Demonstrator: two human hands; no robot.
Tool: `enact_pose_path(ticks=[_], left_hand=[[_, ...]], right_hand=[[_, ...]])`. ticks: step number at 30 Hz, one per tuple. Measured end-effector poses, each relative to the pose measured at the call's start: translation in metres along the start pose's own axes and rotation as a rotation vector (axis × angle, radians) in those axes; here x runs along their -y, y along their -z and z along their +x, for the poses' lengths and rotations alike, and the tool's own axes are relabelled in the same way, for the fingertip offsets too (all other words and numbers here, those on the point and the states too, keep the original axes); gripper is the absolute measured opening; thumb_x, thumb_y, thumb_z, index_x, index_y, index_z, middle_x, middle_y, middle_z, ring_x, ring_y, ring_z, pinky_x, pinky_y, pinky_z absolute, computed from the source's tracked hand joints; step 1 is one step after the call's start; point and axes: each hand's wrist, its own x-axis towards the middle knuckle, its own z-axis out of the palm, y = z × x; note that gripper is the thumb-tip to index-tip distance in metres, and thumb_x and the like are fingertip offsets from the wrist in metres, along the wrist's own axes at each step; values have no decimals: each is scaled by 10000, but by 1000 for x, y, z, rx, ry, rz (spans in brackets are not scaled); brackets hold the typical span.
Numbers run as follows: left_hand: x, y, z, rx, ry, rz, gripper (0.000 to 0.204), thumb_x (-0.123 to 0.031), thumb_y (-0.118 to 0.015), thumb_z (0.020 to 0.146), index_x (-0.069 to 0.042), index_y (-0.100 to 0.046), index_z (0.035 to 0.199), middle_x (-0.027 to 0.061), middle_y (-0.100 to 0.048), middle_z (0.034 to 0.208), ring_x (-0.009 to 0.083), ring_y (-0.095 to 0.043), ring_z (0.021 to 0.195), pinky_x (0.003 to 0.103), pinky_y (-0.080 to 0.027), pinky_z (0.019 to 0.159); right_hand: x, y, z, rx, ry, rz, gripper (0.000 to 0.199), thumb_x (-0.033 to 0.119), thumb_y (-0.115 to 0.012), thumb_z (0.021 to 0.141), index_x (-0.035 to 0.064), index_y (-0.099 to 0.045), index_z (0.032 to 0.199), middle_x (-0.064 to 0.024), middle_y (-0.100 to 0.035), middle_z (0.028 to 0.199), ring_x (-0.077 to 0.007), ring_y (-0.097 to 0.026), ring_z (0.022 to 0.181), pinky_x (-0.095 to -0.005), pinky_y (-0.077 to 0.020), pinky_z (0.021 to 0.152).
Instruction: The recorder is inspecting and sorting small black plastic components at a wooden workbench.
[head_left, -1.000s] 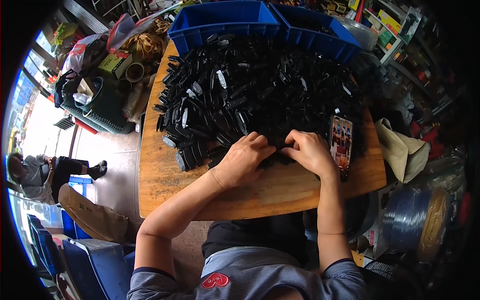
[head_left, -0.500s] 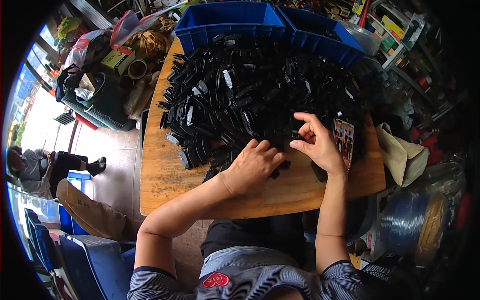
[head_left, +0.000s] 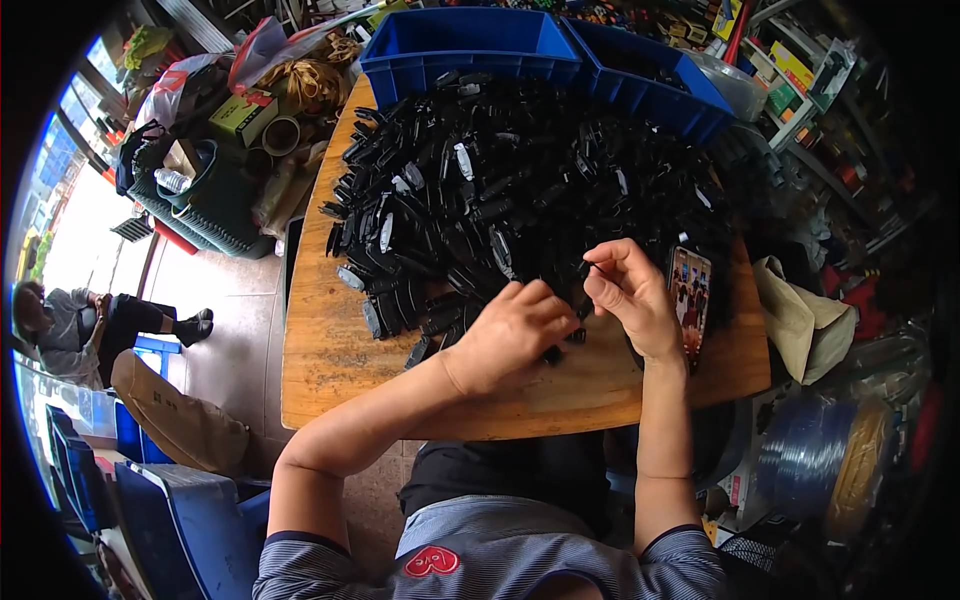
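A large heap of black plastic parts (head_left: 470, 190), some with shiny grey faces, covers most of the wooden table (head_left: 330, 370). My left hand (head_left: 513, 338) is closed at the near edge of the heap. Its fingers curl over a small black plastic part (head_left: 551, 354) whose end pokes out below them; the rest is hidden. To the right, my right hand (head_left: 640, 303) is raised, thumb and forefinger brought together. A tiny dark thing shows at those fingertips, too small to name. A lit phone (head_left: 692, 300) stands just beyond the right wrist, with a video on its screen.
Two blue bins (head_left: 470, 65) stand along the table's far edge. At the right lie a beige cloth bag (head_left: 805, 320) and a wrapped spool of clear tubing (head_left: 810, 450). A person (head_left: 75, 325) sits at the far left, near a dark green basket (head_left: 205, 215).
My right thumb and forefinger, spread apart before, have closed into a pinch, and that hand has dropped slightly. The left hand has stayed nearly in place. The whole view has shifted a little.
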Motion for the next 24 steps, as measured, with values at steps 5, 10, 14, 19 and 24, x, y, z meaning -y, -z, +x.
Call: enact_pose_path(ticks=[5,10,14,19,24], left_hand=[[-1,-19,1,159,113,158,404,-151,-682,614,-86,-576,998,26,-564,873,206,-479,896,338,-392,753],[11,-3,2,-156,120,78,303,-97,-673,641,-76,-596,933,39,-562,810,239,-530,748,353,-421,680],[9,30,0,-213,482,-754,415,-48,-646,801,-30,-541,1202,46,-599,938,109,-562,854,250,-444,797],[6,29,-2,-238,435,-702,366,-55,-655,793,-20,-568,1146,50,-597,928,112,-571,824,261,-460,768],[9,19,-6,-271,469,-726,247,-105,-669,801,4,-573,1000,53,-597,896,117,-577,812,267,-463,743]], right_hand=[[4,-1,1,4,-42,72,233,182,-619,866,41,-537,1032,13,-517,787,-36,-457,652,-171,-389,567],[6,-4,-1,35,-58,160,208,181,-588,886,42,-530,1029,8,-505,787,-52,-462,651,-188,-385,573],[1,-14,-4,10,-51,327,196,205,-572,898,47,-537,1008,10,-509,761,-50,-464,622,-186,-389,560],[-2,-24,-7,85,0,327,195,223,-589,886,72,-529,995,16,-512,780,-59,-465,620,-204,-386,541],[-5,-27,-4,133,-93,450,229,243,-587,886,66,-529,1019,14,-500,778,-75,-485,638,-214,-391,546]])
